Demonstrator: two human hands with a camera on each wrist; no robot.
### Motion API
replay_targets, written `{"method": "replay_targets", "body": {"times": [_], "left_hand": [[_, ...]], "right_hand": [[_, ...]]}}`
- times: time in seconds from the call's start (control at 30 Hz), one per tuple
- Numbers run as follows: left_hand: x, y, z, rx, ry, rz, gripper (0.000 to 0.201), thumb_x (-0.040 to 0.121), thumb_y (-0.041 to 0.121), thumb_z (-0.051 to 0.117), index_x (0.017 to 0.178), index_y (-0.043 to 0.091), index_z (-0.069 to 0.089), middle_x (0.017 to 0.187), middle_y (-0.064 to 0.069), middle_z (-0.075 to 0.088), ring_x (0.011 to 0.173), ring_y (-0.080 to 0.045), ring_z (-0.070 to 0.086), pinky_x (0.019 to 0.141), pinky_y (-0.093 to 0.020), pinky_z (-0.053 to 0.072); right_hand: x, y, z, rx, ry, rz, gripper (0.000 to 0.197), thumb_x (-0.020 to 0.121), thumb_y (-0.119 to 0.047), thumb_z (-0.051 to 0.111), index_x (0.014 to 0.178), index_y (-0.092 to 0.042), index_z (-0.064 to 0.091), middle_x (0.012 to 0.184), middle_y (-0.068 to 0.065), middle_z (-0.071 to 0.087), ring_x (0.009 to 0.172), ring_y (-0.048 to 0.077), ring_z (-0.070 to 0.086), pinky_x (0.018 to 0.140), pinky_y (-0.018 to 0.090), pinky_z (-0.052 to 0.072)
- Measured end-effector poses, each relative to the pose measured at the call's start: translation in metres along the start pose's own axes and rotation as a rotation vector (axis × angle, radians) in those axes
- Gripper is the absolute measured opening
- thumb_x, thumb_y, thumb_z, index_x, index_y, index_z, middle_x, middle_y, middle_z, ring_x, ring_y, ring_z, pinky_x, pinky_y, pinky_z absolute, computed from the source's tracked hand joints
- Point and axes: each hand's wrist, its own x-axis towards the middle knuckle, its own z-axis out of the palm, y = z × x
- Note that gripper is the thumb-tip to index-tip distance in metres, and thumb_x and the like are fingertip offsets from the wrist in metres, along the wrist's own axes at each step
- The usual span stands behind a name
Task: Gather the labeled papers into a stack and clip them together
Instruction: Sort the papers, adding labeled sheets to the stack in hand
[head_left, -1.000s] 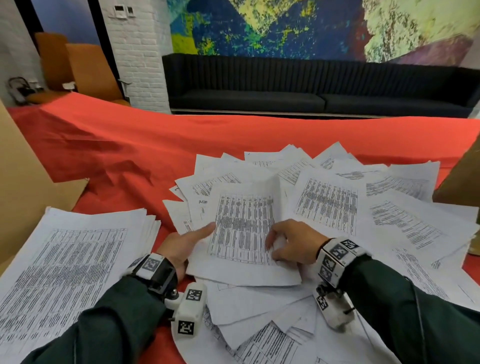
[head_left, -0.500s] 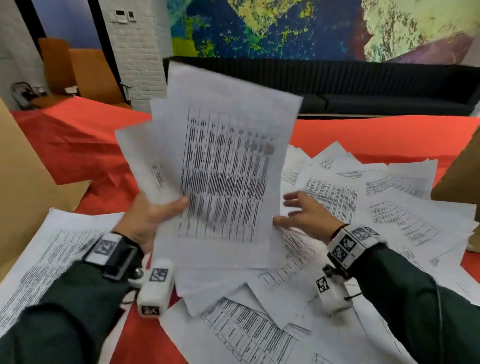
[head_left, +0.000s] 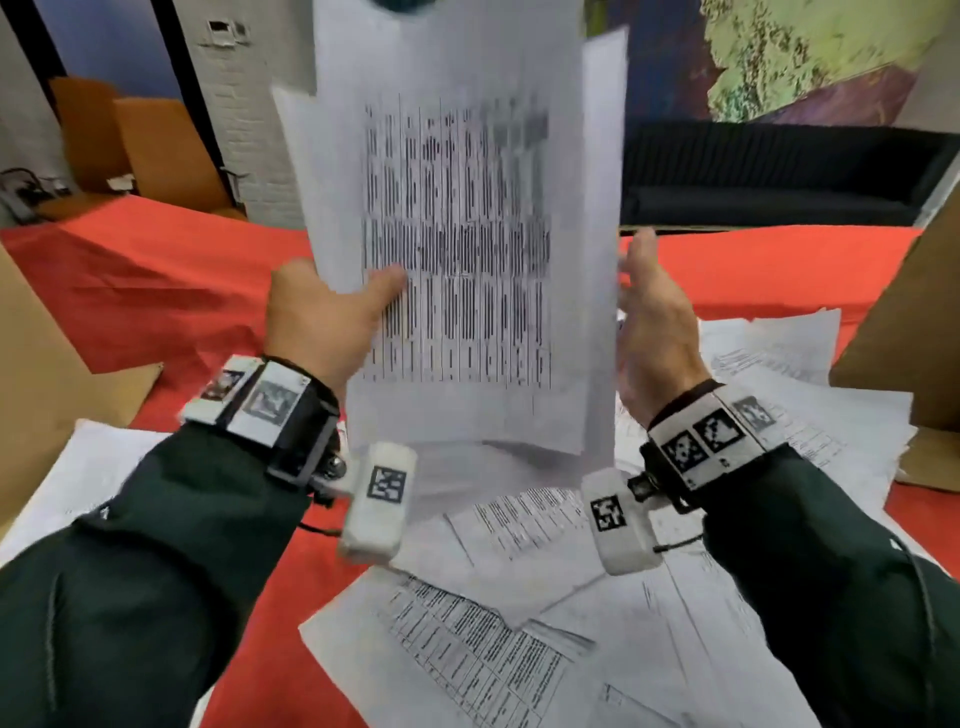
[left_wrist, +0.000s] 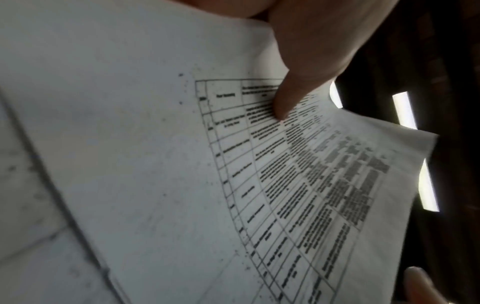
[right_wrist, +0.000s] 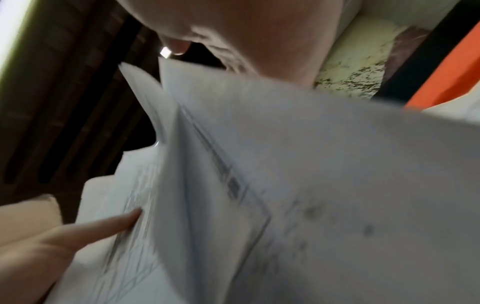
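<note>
- Held sheets (head_left: 467, 249): a few printed pages, upright in the air above the table (head_left: 156, 270), table-print facing the person; edges not squared, one page sticking out at the left.
- Left hand (head_left: 322, 322): grasping the sheets at their left edge, thumb across the printed face, other fingers hidden behind.
- Right hand (head_left: 654, 332): released, fingers straight, palm against or just beside the sheets' right edge; contact cannot be told through the blur.
- Loose papers (head_left: 519, 623): many more overlapping on the red-covered table below and to the right; a separate pile (head_left: 83, 467) at the left.
- Clip: none seen.
- Handling, as judged: light, limp, slippery against one another; prone to fan out or crease. Best taken at both long edges, tapped square on the table, then pinched near a corner for clipping.
</note>
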Motion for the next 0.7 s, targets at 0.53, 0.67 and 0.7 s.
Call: {"method": "replay_targets", "body": {"times": [0.53, 0.67, 0.7], "left_hand": [[-0.012, -0.148, 0.025, 0.942, -0.533, -0.387, 0.121, 0.057, 0.090, 0.068, 0.147, 0.012, 0.046, 0.152, -0.015, 0.046, 0.140, -0.035, 0.045, 0.115, -0.048, 0.041], [-0.006, -0.151, 0.047, 1.014, -0.579, -0.442, 0.109, 0.057, 0.087, 0.071, 0.143, 0.024, 0.048, 0.149, -0.013, 0.044, 0.139, -0.039, 0.042, 0.115, -0.051, 0.039], [-0.004, -0.153, 0.051, 1.011, -0.573, -0.459, 0.107, 0.055, 0.085, 0.073, 0.140, 0.025, 0.050, 0.146, -0.012, 0.046, 0.137, -0.039, 0.044, 0.114, -0.051, 0.040]], "right_hand": [[-0.020, 0.089, -0.151, -0.806, -0.058, 0.471, 0.011, 0.085, -0.004, 0.078, 0.093, -0.005, 0.071, 0.077, 0.007, 0.076, 0.075, 0.024, 0.073, 0.063, 0.028, 0.050], [-0.023, 0.095, -0.152, -0.740, -0.077, 0.509, 0.018, 0.083, -0.005, 0.079, 0.098, -0.004, 0.070, 0.083, 0.010, 0.079, 0.079, 0.030, 0.076, 0.079, 0.045, 0.061], [-0.023, 0.096, -0.151, -0.727, -0.089, 0.520, 0.018, 0.084, -0.006, 0.079, 0.099, -0.004, 0.070, 0.085, 0.011, 0.079, 0.081, 0.030, 0.077, 0.082, 0.048, 0.061]]}}
